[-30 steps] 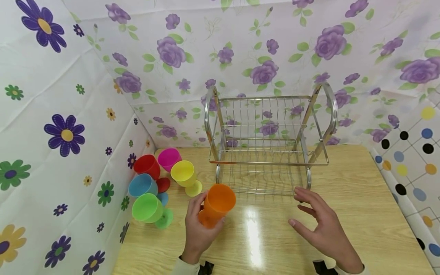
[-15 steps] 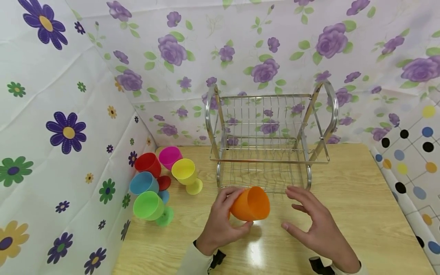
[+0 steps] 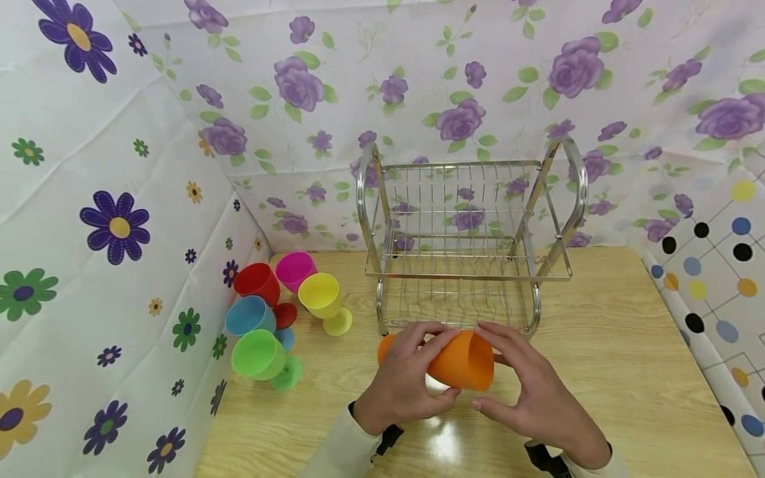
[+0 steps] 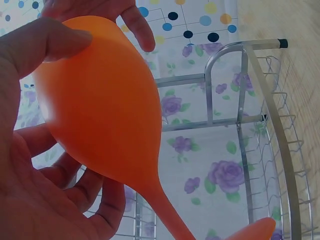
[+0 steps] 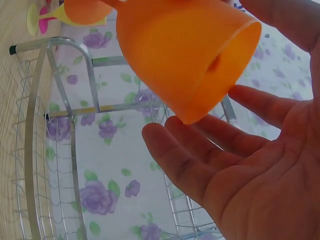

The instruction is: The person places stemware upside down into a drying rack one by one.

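Note:
An orange plastic goblet (image 3: 457,362) is held on its side above the table, its mouth turned to the right and its foot to the left. My left hand (image 3: 412,375) grips the bowl, thumb on one side and fingers curled round the other, as the left wrist view of the goblet (image 4: 105,105) shows. My right hand (image 3: 532,392) is at the goblet's mouth, fingers spread and loosely bent. In the right wrist view the fingers of my right hand (image 5: 250,150) lie right at the rim, with the palm facing the goblet (image 5: 180,55).
A two-tier metal dish rack (image 3: 466,275) stands behind my hands. At the left, green (image 3: 258,355), blue (image 3: 251,316), red (image 3: 257,282), magenta (image 3: 295,269) and yellow goblets (image 3: 321,295) stand close together on the wooden table (image 3: 615,332). Flowered cloth (image 3: 251,99) hangs behind.
My left hand has moved right with the orange goblet and tipped it from nearly upright onto its side. My right hand has come slightly left, up to the goblet's rim.

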The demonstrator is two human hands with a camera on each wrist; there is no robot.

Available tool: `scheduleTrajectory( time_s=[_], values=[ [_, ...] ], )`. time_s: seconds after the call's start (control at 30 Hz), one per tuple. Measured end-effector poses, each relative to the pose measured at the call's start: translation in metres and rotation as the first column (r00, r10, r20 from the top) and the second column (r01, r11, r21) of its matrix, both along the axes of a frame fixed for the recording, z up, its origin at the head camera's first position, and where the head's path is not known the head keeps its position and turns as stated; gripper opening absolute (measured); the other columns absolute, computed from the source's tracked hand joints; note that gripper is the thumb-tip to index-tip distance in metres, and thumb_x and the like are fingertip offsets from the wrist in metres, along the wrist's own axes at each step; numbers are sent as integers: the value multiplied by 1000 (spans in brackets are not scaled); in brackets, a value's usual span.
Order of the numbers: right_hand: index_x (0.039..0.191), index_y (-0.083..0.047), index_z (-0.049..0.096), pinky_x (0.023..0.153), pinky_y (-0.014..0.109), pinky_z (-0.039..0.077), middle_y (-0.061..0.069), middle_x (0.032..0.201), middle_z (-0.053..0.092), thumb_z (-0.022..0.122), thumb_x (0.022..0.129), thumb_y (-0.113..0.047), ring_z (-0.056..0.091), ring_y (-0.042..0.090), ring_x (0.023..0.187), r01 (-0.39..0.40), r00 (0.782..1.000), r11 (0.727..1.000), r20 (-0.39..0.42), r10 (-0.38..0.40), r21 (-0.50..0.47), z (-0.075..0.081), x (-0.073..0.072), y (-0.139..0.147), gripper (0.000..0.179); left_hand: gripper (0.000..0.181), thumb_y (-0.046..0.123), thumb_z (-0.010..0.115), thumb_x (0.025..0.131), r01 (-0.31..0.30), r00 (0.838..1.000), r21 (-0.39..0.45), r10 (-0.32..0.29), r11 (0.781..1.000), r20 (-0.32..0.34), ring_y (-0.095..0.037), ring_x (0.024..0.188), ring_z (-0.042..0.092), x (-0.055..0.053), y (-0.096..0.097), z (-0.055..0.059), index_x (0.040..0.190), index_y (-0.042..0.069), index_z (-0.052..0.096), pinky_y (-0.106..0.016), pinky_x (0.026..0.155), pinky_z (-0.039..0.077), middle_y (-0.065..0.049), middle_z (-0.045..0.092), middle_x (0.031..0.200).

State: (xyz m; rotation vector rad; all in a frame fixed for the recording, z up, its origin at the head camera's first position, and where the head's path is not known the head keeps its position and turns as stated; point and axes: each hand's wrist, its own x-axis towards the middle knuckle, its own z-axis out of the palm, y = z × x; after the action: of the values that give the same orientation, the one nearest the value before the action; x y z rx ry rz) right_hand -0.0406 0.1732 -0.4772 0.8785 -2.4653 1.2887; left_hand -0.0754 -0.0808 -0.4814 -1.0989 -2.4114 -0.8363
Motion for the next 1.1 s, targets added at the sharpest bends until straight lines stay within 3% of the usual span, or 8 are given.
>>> scheduleTrajectory(
  time_s=[0.2,0.4,0.57,0.7,0.87,0.97,1.03,1.1],
  values=[
    [159,-10,47,85,35,67,10,154,53,99,71,-13,56,16,136,-1,999,1000,-49,1,-9,2,-6,-6,102,87,37,92,73,7,1000,-51,-8,999,-13,-18,117,59,-3,4,5,151,16,57,-30,95,55,-4,58,139],
    [152,-10,54,84,32,67,7,145,59,99,70,-9,61,16,130,5,1000,999,-28,-6,-47,3,-15,-3,94,84,39,91,81,4,999,-49,-1,999,44,-19,125,58,-4,2,8,153,14,56,-33,100,56,-4,57,144],
    [151,-9,54,86,29,65,6,144,59,99,71,-8,60,11,128,52,998,995,41,-48,-90,1,-18,1,92,82,35,92,84,-30,995,90,21,996,100,-20,127,58,1,-4,9,153,12,56,-28,98,59,-6,57,145],
    [153,-13,52,89,26,64,4,145,57,97,73,-5,60,7,128,93,989,983,128,-73,-157,1,-18,4,92,72,29,90,86,-43,994,263,14,964,111,-22,125,63,7,-6,7,148,10,60,-33,101,61,-8,61,139],
    [154,-4,49,93,24,62,13,148,55,93,72,10,61,9,131,68,990,955,136,-29,-290,-1,-20,4,94,46,22,86,91,-103,983,439,24,893,183,-17,113,68,19,-4,1,133,14,70,-33,91,64,-4,68,127],
    [155,2,46,96,25,61,21,150,52,87,71,20,60,13,133,32,993,921,121,16,-388,-2,-20,3,96,34,10,82,92,-140,958,572,-34,808,283,-19,108,71,24,-3,-4,125,11,73,-36,87,66,-9,71,121],
    [154,6,44,97,26,61,24,151,49,84,70,26,60,15,134,12,993,893,114,44,-451,-3,-20,2,95,30,2,79,93,-171,922,664,-119,728,367,-21,110,71,26,-2,-7,122,4,72,-39,89,66,-15,71,119],
    [153,10,41,98,27,61,26,152,47,81,70,30,60,18,135,-12,991,857,108,79,-515,-5,-19,0,94,31,-3,75,94,-211,860,739,-238,640,452,-22,113,71,26,-2,-8,124,-2,68,-38,93,66,-18,70,120]
  ],
)
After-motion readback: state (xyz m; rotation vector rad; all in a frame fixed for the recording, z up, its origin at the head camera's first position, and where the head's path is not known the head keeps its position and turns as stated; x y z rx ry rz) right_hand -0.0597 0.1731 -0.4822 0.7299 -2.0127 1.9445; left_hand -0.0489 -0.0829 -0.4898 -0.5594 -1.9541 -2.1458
